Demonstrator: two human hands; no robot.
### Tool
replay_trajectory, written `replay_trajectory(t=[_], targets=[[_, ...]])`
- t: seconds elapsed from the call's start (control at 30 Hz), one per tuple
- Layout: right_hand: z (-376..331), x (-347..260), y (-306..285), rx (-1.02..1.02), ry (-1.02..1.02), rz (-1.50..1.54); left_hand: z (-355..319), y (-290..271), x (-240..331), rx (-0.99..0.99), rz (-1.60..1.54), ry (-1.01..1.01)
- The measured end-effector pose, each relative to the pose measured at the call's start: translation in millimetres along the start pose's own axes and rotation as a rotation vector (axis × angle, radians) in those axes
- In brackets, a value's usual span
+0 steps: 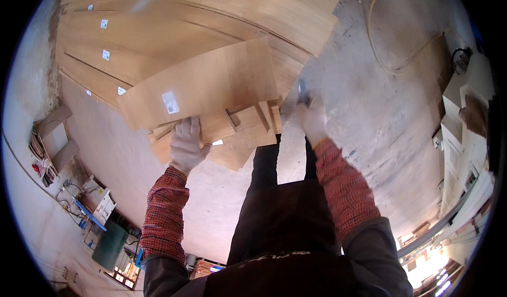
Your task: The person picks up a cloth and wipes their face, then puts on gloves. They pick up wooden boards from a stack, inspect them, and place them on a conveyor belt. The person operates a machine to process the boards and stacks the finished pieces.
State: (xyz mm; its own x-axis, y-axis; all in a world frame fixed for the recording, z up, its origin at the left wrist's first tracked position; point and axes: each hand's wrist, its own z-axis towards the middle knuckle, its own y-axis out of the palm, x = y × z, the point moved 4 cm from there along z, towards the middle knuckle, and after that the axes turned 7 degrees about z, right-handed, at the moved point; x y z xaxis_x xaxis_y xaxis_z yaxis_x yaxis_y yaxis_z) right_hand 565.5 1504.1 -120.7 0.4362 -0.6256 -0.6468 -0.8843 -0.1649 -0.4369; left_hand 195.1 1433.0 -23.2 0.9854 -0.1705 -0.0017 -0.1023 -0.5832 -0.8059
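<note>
My left hand (pixel 186 143), in a pale glove, grips the near edge of a light-brown wooden board (pixel 211 80). The board bears a white label (pixel 170 102) and lies tilted on top of other wood panels. Under its near edge, several short wooden pieces (pixel 252 119) jut out at angles. To the right of the board's end is my gloved right hand (pixel 313 118), smeared by motion. It is closed round a small dark tool (pixel 302 90), too blurred to tell its kind. The hand stands apart from the board.
Large wood panels (pixel 142 43) with white labels are stacked on the floor beyond. A yellow hose (pixel 376 49) curls across the floor at the far right. Pale boards (pixel 454 144) stand along the right side. A green cylinder (pixel 110 245) is at the lower left.
</note>
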Motion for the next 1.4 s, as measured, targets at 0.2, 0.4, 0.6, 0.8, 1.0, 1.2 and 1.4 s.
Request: replay_trajectory(t=[0.2,0.4,0.6,0.8,1.0,1.2,1.4], targets=[[-102.9,33.4,64.5,-0.154,0.157,0.324,6.3,-5.0,-7.8,-0.066,0.059,0.038],[-131.6,4.9,74.1,0.036,0.225,0.308,7.1,-8.4,5.3,-0.156,0.072,0.105],[-131.1,-11.7,67.3,-0.062,0.232,0.299,11.4,-20.7,30.2,-0.149,0.097,0.292],[-153.4,19.8,74.5,-0.124,0.249,0.218,11.2,-23.2,45.3,-0.202,0.070,0.393],[-189.9,52.5,99.4,-0.035,0.620,0.912,7.5,-20.2,59.8,-0.252,0.072,0.459],[-164.1,53.7,118.2,-0.167,0.669,1.131,18.7,-32.7,62.1,-0.173,0.162,0.405],[-212.5,85.4,53.3,-0.215,0.626,0.966,32.2,-30.0,56.0,-0.234,0.225,0.306]])
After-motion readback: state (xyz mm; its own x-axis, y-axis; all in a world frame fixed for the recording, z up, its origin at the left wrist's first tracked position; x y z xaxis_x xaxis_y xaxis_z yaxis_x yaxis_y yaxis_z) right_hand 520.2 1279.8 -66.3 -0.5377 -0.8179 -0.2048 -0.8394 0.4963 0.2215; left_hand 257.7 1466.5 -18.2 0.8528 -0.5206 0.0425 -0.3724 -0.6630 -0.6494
